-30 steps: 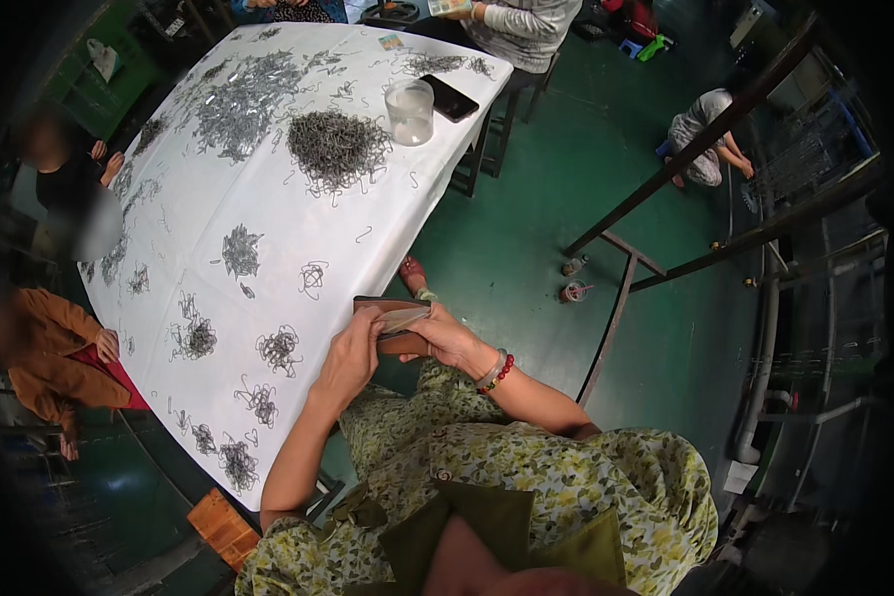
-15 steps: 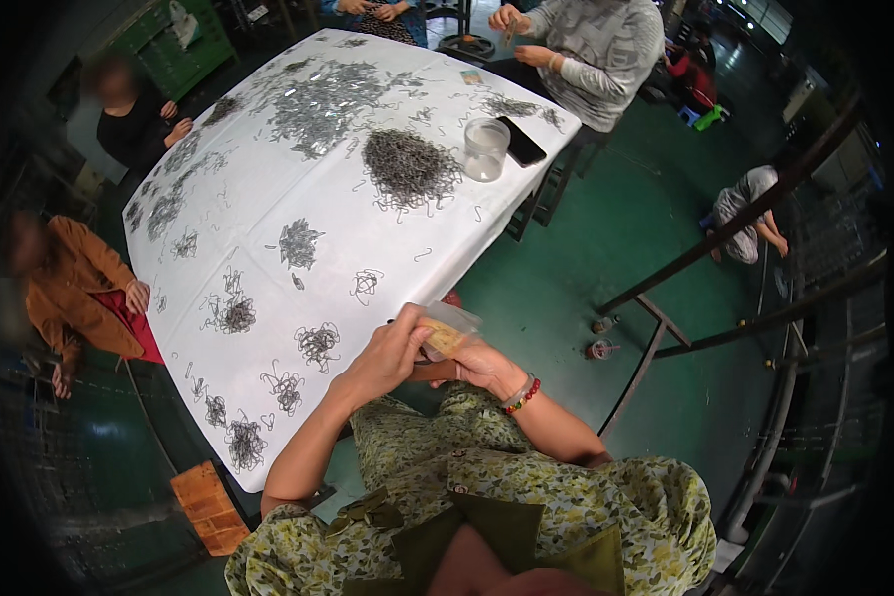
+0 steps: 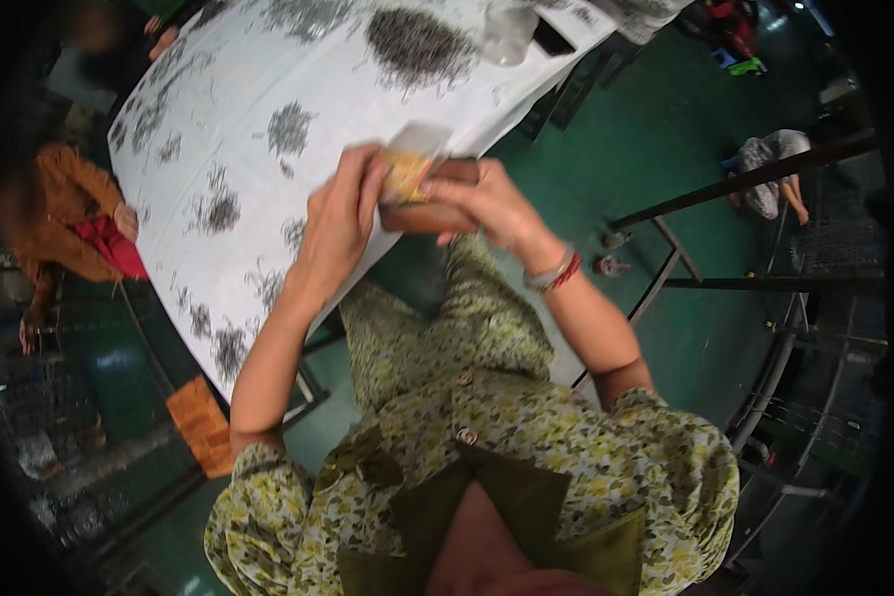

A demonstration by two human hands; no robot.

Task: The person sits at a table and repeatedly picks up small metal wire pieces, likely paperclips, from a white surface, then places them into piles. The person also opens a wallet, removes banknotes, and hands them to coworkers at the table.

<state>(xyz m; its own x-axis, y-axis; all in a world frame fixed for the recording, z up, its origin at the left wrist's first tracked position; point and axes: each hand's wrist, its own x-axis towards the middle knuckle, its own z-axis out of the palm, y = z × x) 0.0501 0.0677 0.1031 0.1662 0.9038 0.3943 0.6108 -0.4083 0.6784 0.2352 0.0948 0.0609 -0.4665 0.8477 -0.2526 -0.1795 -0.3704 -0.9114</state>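
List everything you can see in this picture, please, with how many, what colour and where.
table: one, white top, upper left, slanting across the view
piles of small thin metal pieces: many, dark grey, scattered over the table
clear container: one, see-through, at the far table edge
small packet: one, clear with yellowish contents, between both hands
brown block-like thing: one, brown, under the packet, in the right hand
seated person: one, orange top, left of the table
orange crate: one, on the floor, lower left
metal frame: dark bars, right side
floor: green
bracelet: red and silver, right wrist
left hand: grips the packet
right hand: holds the brown thing
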